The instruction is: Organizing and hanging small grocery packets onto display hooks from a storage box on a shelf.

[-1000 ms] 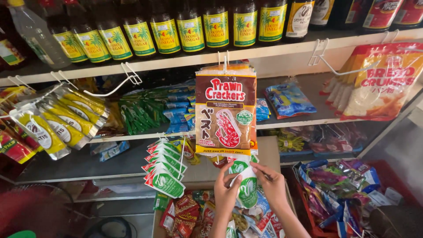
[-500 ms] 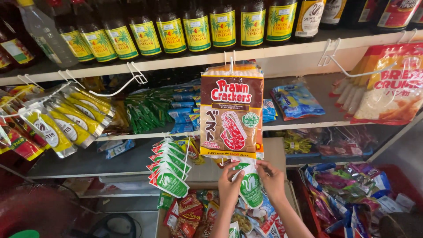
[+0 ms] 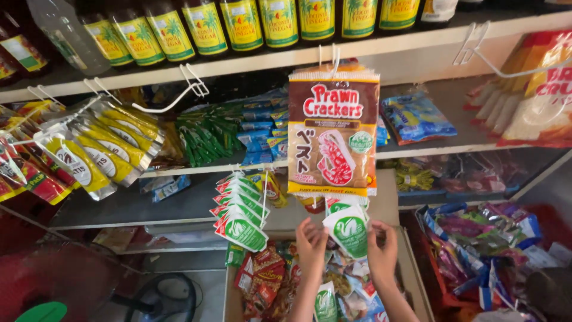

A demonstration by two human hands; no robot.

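Both my hands reach up under a hanging brown bag of crackers [image 3: 332,134]. Between them hangs a white and green sachet [image 3: 348,229], the front one of a small bunch on a hook. My left hand [image 3: 311,243] pinches its left edge and my right hand [image 3: 383,250] holds its right edge. A second bunch of the same green and white sachets [image 3: 241,211] hangs on a hook to the left, clear of my hands.
Dark bottles with yellow labels [image 3: 241,24] line the top shelf. Yellow pouches [image 3: 98,149] hang at the left, and an empty wire hook [image 3: 179,92] juts out. A cardboard box of mixed sachets [image 3: 268,280] sits below my hands. Colourful packets [image 3: 476,238] fill a bin at the right.
The view has drifted slightly left and down. My hands stay at the hanging green and white sachet, now a little farther apart on its edges.
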